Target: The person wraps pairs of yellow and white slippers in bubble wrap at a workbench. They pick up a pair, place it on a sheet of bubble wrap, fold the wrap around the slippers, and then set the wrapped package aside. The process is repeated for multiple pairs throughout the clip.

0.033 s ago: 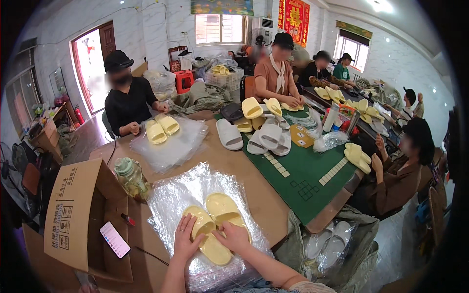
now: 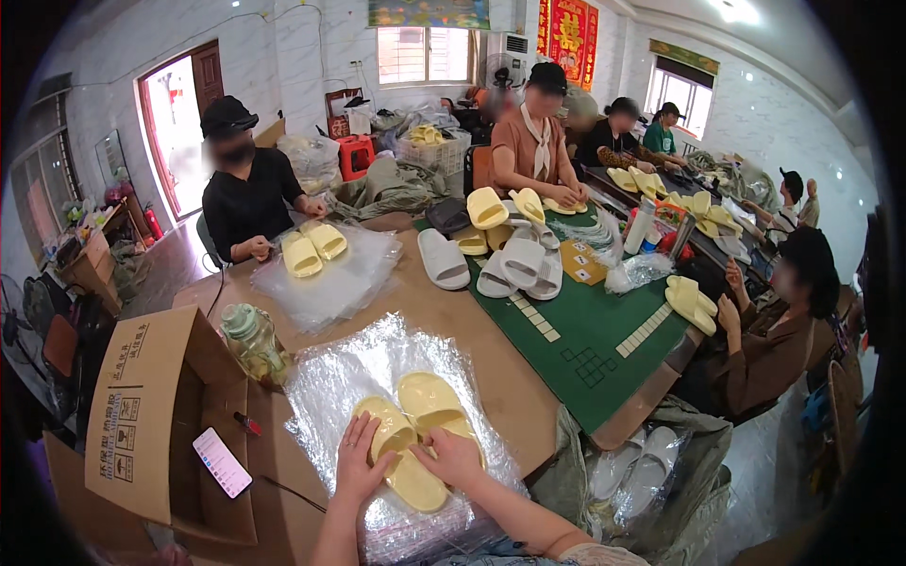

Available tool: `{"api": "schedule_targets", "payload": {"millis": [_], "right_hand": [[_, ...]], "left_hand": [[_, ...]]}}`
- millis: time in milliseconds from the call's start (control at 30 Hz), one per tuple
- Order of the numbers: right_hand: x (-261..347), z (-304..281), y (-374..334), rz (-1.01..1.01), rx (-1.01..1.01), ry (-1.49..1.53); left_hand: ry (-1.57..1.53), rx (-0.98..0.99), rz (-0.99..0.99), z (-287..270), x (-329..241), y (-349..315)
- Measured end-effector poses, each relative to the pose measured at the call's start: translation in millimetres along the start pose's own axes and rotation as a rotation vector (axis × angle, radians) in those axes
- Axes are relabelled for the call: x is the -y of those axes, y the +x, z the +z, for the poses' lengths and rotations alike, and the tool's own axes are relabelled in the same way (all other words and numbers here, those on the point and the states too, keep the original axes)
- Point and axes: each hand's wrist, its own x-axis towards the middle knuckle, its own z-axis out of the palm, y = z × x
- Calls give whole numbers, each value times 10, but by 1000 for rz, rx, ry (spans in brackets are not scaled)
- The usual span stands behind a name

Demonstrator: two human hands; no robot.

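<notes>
**A:** So where's your footwear at, and what are your hands doing?

**B:** You've got a pair of pale yellow, molded slide slippers (image 2: 418, 483) side by side on a stack of shiny clear plastic bags (image 2: 317, 379), right at the near edge of the brown table (image 2: 453, 325). Heels point toward you. Your left hand (image 2: 361, 465) is partly open, fingers loosely spread along the outer side of the left slipper, thumb by its strap. Your right hand (image 2: 453, 460) is half curled, lying over the right slipper, its fingertips by the left one's strap. Can't tell if either hand is actually gripping or only resting.

**A:** And around you?

**B:** Toward the table's left edge you've got an open brown cardboard box (image 2: 142, 429), with a white-screened phone (image 2: 223, 462) by its open side and a clear bottle with a pale green lid (image 2: 253, 347) just behind. Over on the right, a dark green mat (image 2: 576, 373) runs along the edge, with light grey slide slippers (image 2: 522, 260) heaped at its far left corner. Near the far left edge, a co-worker in black (image 2: 247, 198) sits at another yellow pair (image 2: 314, 248) on clear plastic.
</notes>
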Motion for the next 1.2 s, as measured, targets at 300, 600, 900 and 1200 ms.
{"api": "schedule_targets", "payload": {"millis": [300,600,900,1200], "right_hand": [[-35,48,-10,-56,-105,39],[-25,33,-1,-31,-73,57],[-43,58,-7,-53,-111,56],[-16,-5,-3,-15,-19,36]], "left_hand": [[19,12,7,0,3,5],[12,23,-16,1,3,1],[12,25,-16,-1,3,-4],[6,22,-15,-10,-11,-1]]}}
